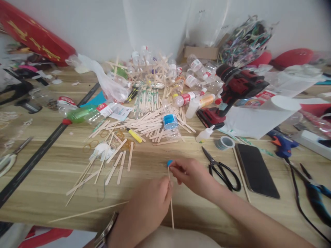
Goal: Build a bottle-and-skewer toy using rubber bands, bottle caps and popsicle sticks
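Note:
My left hand point(147, 206), a watch at its wrist, is closed around a thin wooden skewer point(172, 215) over the front of the table. The lower end of the skewer points toward me. At its far end is a small blue bottle cap point(169, 163), pinched by the fingertips of my right hand point(193, 175). Whether the cap is fixed to the skewer I cannot tell. Black-handled scissors point(222, 170) lie just right of my right hand. Left of my hands are loose craft sticks point(121, 167) and another skewer point(88, 212).
Behind my hands are piled craft sticks point(144, 122), plastic bottles point(170, 120) and a yellow cutter point(134, 135). To the right stand a red drill point(239, 86), a small glue bottle point(205, 133) and a tape roll point(224, 143). A phone point(256, 170), glue gun point(283, 143) and pliers point(317, 198) lie farther right.

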Demonstrator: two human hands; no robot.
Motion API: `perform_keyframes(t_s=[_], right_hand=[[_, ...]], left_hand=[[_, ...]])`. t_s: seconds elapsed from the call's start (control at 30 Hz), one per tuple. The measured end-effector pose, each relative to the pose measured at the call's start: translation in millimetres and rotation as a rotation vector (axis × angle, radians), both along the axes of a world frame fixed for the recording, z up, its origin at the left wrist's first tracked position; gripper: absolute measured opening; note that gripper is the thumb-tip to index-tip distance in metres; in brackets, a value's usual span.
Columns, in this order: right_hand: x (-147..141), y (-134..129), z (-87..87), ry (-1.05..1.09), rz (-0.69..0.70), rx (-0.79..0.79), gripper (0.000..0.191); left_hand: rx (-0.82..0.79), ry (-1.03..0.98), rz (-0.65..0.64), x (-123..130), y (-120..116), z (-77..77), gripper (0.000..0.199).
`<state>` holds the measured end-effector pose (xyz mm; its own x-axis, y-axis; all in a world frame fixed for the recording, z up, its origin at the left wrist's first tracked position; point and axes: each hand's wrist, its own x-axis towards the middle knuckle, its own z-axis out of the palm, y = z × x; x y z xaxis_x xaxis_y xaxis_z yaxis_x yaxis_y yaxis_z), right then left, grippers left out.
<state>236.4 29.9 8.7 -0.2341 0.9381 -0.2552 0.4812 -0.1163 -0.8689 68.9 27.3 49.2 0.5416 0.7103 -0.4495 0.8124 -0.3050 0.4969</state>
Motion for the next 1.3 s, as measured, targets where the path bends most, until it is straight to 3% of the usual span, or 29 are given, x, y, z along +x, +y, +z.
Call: perform_keyframes(t_s=[0.2,0.4,0.53,0.6,0.67,0.77,0.83,1.03,1.3], right_hand=[[10,11,-11.5,-0.498,0.021,0.416,0.02],[47,26,-12.5,-0.776,-0.052,0.581,0.028],[53,20,-10.5,-0.825,-0.137,0.647,0.018],[46,12,-7.5,-0.756,-0.135,0.675,0.021],[33,2,-2.7,-0.531,-0.073,0.637,0.019],[12,-15,4.4,-0.106,0.012,0.349,0.021],[1,-23,6.4,0.024,-0.008,0.213,0.025],[-1,-29,3.1,0.128,0.039,0.278,0.029],[2,-29,0.8,0.17,0.101,0.352,0.036]], left_hand=[[0.055,0.021,0.012,1,8,-4.0,0.037],[-0.081,-0.15,0.142,-4,16,0.2,0.038],[-0.115,-0.2,0.138,-7,19,-0.6,0.036],[-0.113,-0.193,0.134,-7,20,-1.9,0.032],[-0.098,-0.187,0.151,-7,20,-3.3,0.029],[-0.086,-0.235,0.178,-7,17,-5.3,0.026],[-0.093,-0.274,0.182,-7,15,-6.5,0.026],[-0.122,-0.39,0.157,-12,15,-7.2,0.027],[-0.367,-0.469,0.208,-15,18,-6.0,0.036]])
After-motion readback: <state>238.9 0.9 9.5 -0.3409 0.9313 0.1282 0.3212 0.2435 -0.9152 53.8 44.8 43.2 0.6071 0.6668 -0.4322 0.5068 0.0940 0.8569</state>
